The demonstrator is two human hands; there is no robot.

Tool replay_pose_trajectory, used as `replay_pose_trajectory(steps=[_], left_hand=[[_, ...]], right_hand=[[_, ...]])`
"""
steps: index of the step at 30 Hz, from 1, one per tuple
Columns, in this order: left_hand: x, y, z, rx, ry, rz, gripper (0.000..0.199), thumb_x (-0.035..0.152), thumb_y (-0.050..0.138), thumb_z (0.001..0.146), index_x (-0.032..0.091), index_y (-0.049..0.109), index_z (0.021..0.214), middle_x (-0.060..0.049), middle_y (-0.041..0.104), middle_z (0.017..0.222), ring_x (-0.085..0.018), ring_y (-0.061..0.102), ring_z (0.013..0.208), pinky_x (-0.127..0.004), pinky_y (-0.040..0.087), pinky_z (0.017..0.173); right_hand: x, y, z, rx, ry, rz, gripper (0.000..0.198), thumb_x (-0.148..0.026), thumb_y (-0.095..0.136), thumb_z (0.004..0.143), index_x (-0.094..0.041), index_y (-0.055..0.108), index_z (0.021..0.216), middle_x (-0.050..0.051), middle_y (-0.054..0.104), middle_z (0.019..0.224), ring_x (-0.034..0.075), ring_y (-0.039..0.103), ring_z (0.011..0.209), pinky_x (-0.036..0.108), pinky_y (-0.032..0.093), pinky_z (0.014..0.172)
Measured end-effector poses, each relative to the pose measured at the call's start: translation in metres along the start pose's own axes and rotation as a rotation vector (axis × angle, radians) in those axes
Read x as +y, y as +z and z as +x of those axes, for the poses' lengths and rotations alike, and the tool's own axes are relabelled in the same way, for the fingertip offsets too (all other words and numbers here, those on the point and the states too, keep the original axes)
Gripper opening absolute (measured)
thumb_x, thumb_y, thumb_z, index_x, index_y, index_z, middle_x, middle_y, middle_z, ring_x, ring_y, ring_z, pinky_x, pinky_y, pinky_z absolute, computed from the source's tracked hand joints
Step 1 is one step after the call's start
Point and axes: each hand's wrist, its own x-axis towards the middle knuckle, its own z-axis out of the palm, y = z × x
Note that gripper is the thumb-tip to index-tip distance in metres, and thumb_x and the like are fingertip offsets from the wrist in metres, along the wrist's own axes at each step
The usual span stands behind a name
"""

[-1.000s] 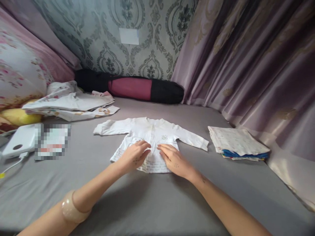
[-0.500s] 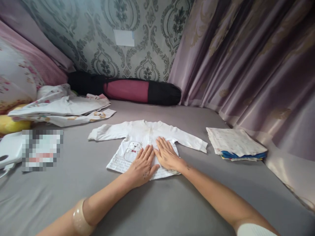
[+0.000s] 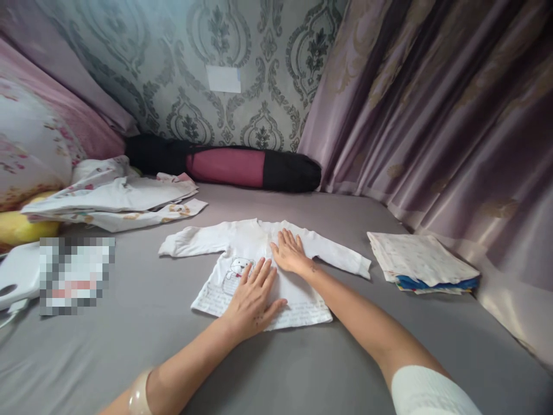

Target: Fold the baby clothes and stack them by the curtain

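A small white long-sleeved shirt (image 3: 298,291) with a printed bear lies spread flat on the grey sheet (image 3: 319,369), collar away from me and both sleeves stretched sideways. My left hand (image 3: 254,297) rests palm down on its lower front, fingers spread, partly covering the bear. Higher up, my right hand (image 3: 288,251) lies flat on the chest near the right sleeve, fingers stretched out. Neither hand grips the cloth.
To the right is a stack of folded clothes (image 3: 425,259) by the curtain (image 3: 415,115). Loose white garments (image 3: 116,196) lie at the left, near a white device with a cable (image 3: 21,271) and a blurred packet (image 3: 78,276). A black and maroon bolster (image 3: 227,166) lines the wall.
My right hand has slid up the shirt toward the shoulder, while my left hand stays on the lower front. The shirt's lower right hem now shows more. The view has shifted slightly.
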Motion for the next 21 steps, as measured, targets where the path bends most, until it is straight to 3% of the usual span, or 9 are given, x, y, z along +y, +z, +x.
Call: replay_pose_trajectory(steps=[3,7,10,15,21], left_hand=[[0.0,0.0,-0.001,-0.046,-0.016,-0.008,0.072,0.062,0.029,0.094,0.012,0.039,0.144,-0.018,0.033,0.153,-0.032,0.023,0.144,-0.054,0.021,0.115],[0.0,-0.002,0.0,-0.086,-0.025,-0.018,0.07,0.061,0.028,0.094,0.013,0.04,0.143,-0.018,0.032,0.154,-0.031,0.028,0.143,-0.053,0.024,0.115],[-0.002,-0.005,0.001,-0.076,-0.039,-0.022,0.067,0.06,0.028,0.095,0.013,0.043,0.141,-0.017,0.036,0.152,-0.032,0.029,0.142,-0.054,0.025,0.114],[-0.007,0.0,0.0,-0.05,-0.066,0.001,0.072,0.063,0.029,0.093,0.015,0.035,0.147,-0.016,0.029,0.155,-0.034,0.019,0.145,-0.058,0.021,0.114],[-0.007,0.011,-0.002,-0.084,-0.063,0.038,0.074,0.062,0.025,0.094,0.015,0.027,0.151,-0.017,0.024,0.157,-0.035,0.016,0.146,-0.062,0.015,0.114]], right_hand=[[0.004,0.005,0.017,0.072,0.014,0.008,0.063,-0.042,0.02,0.1,-0.004,0.025,0.15,0.017,0.017,0.159,0.027,0.012,0.146,0.046,0.005,0.116],[0.019,-0.001,0.045,0.23,0.088,0.008,0.047,-0.031,0.023,0.101,-0.015,0.043,0.14,0.015,0.043,0.147,0.025,0.035,0.135,0.044,0.016,0.112],[0.03,-0.009,0.066,0.248,0.154,0.015,0.039,-0.026,0.03,0.099,-0.019,0.058,0.125,0.014,0.056,0.13,0.025,0.046,0.124,0.04,0.027,0.103],[0.039,-0.012,0.085,0.246,0.172,0.03,0.028,-0.028,0.04,0.097,-0.022,0.065,0.109,0.011,0.06,0.119,0.025,0.05,0.115,0.038,0.032,0.095],[0.038,-0.002,0.088,0.308,0.189,0.021,0.031,-0.023,0.033,0.099,-0.019,0.058,0.117,0.014,0.055,0.124,0.025,0.045,0.118,0.038,0.029,0.096]])
